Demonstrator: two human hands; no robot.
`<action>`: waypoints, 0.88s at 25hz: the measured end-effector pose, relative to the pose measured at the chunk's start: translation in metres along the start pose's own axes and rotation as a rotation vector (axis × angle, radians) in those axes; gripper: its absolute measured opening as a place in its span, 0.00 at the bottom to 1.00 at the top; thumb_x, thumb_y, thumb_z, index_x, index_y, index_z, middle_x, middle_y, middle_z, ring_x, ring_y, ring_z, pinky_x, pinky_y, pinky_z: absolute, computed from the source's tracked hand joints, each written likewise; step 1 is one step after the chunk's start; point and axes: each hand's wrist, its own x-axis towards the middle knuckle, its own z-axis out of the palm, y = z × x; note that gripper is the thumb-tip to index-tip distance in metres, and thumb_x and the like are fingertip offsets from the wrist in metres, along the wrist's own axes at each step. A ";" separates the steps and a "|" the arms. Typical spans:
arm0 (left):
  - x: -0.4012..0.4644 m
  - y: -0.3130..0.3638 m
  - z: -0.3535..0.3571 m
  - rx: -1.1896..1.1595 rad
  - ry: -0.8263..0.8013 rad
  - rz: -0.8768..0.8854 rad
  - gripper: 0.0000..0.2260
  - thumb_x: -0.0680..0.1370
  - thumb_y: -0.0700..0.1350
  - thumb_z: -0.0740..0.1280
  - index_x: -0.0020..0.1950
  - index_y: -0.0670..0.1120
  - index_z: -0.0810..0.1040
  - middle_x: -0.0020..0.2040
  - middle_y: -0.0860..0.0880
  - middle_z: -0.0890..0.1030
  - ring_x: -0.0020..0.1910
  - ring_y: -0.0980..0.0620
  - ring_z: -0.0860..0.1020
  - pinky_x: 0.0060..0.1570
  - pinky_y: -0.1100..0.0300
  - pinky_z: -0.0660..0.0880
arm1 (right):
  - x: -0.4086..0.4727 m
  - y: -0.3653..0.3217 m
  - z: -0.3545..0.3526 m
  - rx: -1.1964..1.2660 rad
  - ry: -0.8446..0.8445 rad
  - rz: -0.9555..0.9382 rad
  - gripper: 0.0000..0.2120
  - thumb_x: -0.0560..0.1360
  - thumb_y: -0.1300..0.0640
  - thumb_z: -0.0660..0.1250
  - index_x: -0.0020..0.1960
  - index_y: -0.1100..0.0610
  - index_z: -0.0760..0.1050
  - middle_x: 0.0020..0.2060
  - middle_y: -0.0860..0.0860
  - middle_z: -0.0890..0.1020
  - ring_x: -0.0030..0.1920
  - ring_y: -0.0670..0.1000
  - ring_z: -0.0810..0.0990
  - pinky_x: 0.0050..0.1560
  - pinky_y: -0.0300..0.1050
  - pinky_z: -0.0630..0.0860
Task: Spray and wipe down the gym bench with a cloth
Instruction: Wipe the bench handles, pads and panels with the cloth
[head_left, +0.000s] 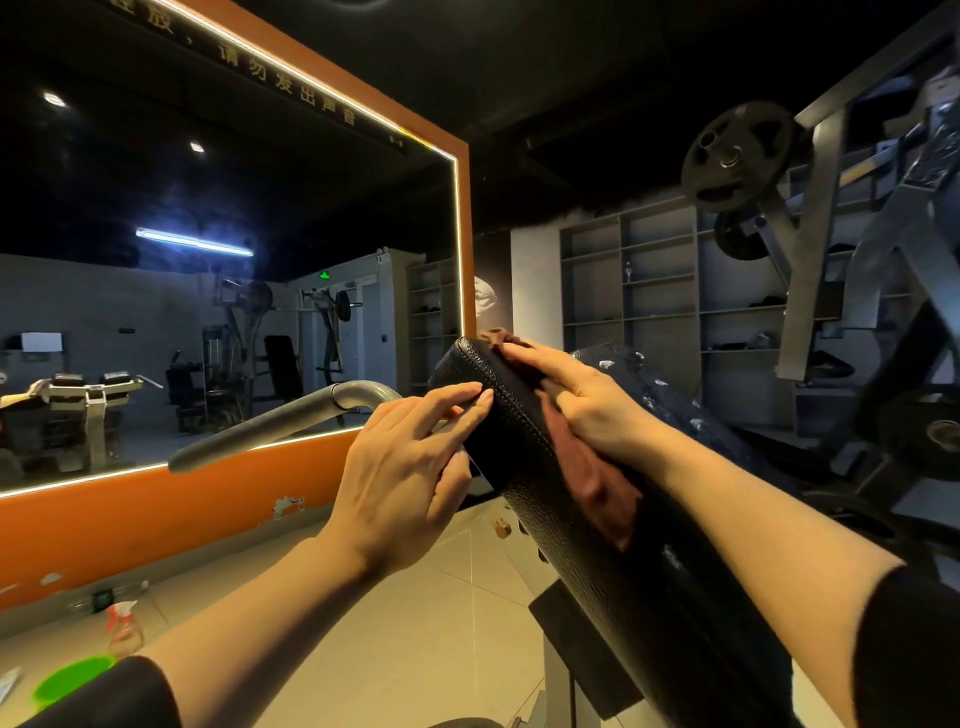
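1. Black sleeves sit at the near corners, with both forearms reaching to the far end of the gym bench (587, 525), a black padded slab tilted up and away.
2. Left hand (410, 462) lies with straight fingers resting on the pad's left edge, holding nothing.
3. Right hand (576, 395) presses flat on a reddish-brown cloth (592, 467) spread on the pad's top; the hands are apart, one on each side of the stitched seam.
4. Near left, on the tiled floor, a spray bottle (123, 626) stands beside a green lid-like thing (72, 678).
5. Far left hangs an orange-framed mirror (228, 270); far right, shelves (660, 280) and a weight plate (740, 156).
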 end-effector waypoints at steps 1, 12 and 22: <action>0.000 0.000 0.000 0.007 -0.012 0.002 0.21 0.79 0.49 0.52 0.67 0.47 0.76 0.64 0.47 0.78 0.56 0.50 0.77 0.57 0.56 0.69 | 0.002 0.009 -0.004 -0.028 0.034 0.079 0.25 0.81 0.68 0.53 0.73 0.49 0.66 0.74 0.48 0.65 0.74 0.49 0.61 0.75 0.46 0.59; 0.003 0.008 -0.012 0.155 -0.116 0.031 0.22 0.80 0.52 0.51 0.67 0.46 0.76 0.65 0.45 0.77 0.67 0.47 0.70 0.72 0.50 0.55 | -0.026 -0.011 0.000 -0.063 0.022 0.052 0.23 0.83 0.64 0.52 0.76 0.50 0.60 0.76 0.48 0.61 0.75 0.47 0.58 0.74 0.42 0.53; -0.003 0.087 -0.022 0.231 -0.214 0.107 0.39 0.65 0.62 0.76 0.68 0.41 0.74 0.67 0.41 0.75 0.67 0.41 0.73 0.70 0.42 0.57 | -0.060 -0.035 0.008 0.005 0.105 0.083 0.22 0.83 0.64 0.54 0.75 0.52 0.63 0.75 0.49 0.63 0.74 0.47 0.59 0.72 0.40 0.55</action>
